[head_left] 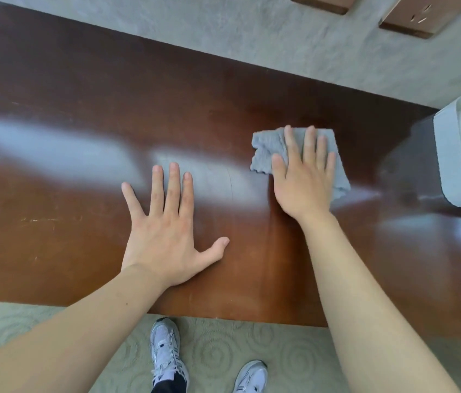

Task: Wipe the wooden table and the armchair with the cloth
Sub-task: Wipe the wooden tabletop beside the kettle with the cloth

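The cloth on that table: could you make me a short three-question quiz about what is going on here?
1. True or false: the right hand lies flat on the grey cloth.
2. What does the left hand touch? A) the cloth B) the bare table C) the white box
3. Fill in: the white box stands at the table's ____ end.

Key: 1 true; 2 B; 3 right.

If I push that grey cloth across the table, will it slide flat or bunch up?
Probably floppy: the cloth lies with rumpled, uneven edges. Likely slides easily on the glossy table; the flat right hand pressing it should limit bunching.
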### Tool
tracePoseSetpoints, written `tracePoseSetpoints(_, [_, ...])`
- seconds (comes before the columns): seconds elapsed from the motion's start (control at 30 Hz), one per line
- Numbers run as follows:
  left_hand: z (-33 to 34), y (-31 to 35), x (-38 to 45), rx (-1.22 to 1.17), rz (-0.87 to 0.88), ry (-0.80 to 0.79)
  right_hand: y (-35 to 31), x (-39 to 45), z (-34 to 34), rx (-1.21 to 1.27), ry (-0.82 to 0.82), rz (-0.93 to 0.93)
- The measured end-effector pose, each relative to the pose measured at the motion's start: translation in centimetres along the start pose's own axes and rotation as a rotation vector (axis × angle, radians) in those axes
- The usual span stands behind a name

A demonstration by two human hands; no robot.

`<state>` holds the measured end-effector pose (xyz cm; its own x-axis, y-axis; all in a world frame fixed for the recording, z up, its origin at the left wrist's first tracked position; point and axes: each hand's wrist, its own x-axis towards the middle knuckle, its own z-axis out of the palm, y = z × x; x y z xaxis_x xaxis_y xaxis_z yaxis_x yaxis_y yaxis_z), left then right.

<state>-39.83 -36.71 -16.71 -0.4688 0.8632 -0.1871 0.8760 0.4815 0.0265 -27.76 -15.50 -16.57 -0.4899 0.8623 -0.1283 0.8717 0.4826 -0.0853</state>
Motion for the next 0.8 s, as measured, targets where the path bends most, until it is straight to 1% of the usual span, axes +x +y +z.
tracePoseSetpoints(0.1, [-0.2, 0.0, -0.1, 0.006, -0.010, -0.017, -0.9, 5.0, -0.5, 0.046, -0.066, 0.004])
tracePoseSetpoints(0.2, [-0.2, 0.0, -0.1, 0.000, -0.020, -0.025, -1.3, 3.9, -0.3, 0.033, -0.063, -0.080])
tracePoseSetpoints(0.27, [-0.1, 0.0, -0.1, -0.009, -0.022, -0.019, -1.1, 0.4, 0.1, 0.014, -0.025, -0.166])
tracePoseSetpoints(0.37, [-0.1, 0.0, -0.2, -0.037, -0.035, -0.006, -1.1, -7.4, 0.8, 0.022, -0.005, -0.169])
tracePoseSetpoints(0.5, [0.0, 0.0, -0.5, -0.089, -0.068, 0.028, -1.6, -19.1, 2.1, 0.056, -0.059, -0.188])
tracePoseSetpoints(0.57, [0.1, 0.1, -0.7, -0.102, -0.100, 0.031, -1.5, -21.8, 2.4, 0.048, -0.086, -0.196])
tracePoseSetpoints(0.67, [0.0, 0.2, -0.6, -0.105, -0.137, 0.017, -1.5, -19.4, 2.0, 0.032, -0.109, -0.266])
tracePoseSetpoints(0.73, [0.1, 0.2, -0.5, -0.104, -0.143, 0.013, -2.0, -15.2, 1.5, 0.008, -0.101, -0.315])
tracePoseSetpoints(0.8, [0.2, 0.2, -0.5, -0.101, -0.139, 0.020, -2.9, -9.6, 1.0, -0.001, -0.062, -0.307])
